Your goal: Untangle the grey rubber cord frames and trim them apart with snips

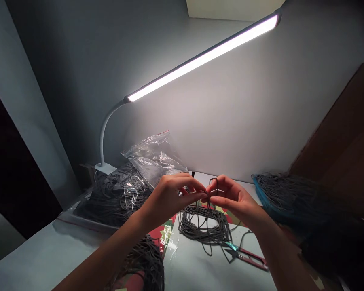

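Note:
My left hand [172, 194] and my right hand [230, 198] meet fingertip to fingertip above the table, both pinching a thin dark cord [212, 184] that loops up between them. Strands of it hang down to a flat coil of dark cords [204, 224] lying on the table just beneath my hands. Both hands are closed in a pinch on the cord.
A lit bar lamp [206, 54] on a white gooseneck spans overhead. At the left lie a big heap of dark cords [109, 198] and clear plastic bags [153, 159]. More cords fill a blue basket [267, 198] at right. Red-handled snips [248, 256] lie near the coil. Another cord bundle [145, 262] sits under my left forearm.

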Tool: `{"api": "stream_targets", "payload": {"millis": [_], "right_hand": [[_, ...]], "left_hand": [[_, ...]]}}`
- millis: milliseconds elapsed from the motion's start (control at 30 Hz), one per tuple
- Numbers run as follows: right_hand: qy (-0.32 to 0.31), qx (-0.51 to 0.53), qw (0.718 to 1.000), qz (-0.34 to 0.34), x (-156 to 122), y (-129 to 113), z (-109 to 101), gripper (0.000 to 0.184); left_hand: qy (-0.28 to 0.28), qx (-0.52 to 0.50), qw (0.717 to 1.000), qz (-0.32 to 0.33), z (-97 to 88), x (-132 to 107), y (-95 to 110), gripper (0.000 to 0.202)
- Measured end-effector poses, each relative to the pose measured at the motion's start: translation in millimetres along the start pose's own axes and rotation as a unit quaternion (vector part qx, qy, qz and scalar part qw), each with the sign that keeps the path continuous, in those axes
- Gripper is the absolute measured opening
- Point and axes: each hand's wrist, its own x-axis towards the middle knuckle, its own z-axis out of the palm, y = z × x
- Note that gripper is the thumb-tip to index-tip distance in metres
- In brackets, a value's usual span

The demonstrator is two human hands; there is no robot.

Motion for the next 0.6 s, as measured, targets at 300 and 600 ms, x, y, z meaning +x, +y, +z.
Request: {"api": "stream_targets", "payload": {"millis": [300,600], "right_hand": [[-0.007,-0.006,1.0,0.001,1.4,2.2,0.5,0.021],[-0.007,-0.043,0.999,-0.004,-0.4,0.5,-1.4,0.013]], "left_hand": [[-0.022,0.035,0.999,-0.026,-0.6,0.3,-4.5,0.006],[-0.002,0.042,0.999,-0.02,-0.1,1.0,-5.4,0.003]]}}
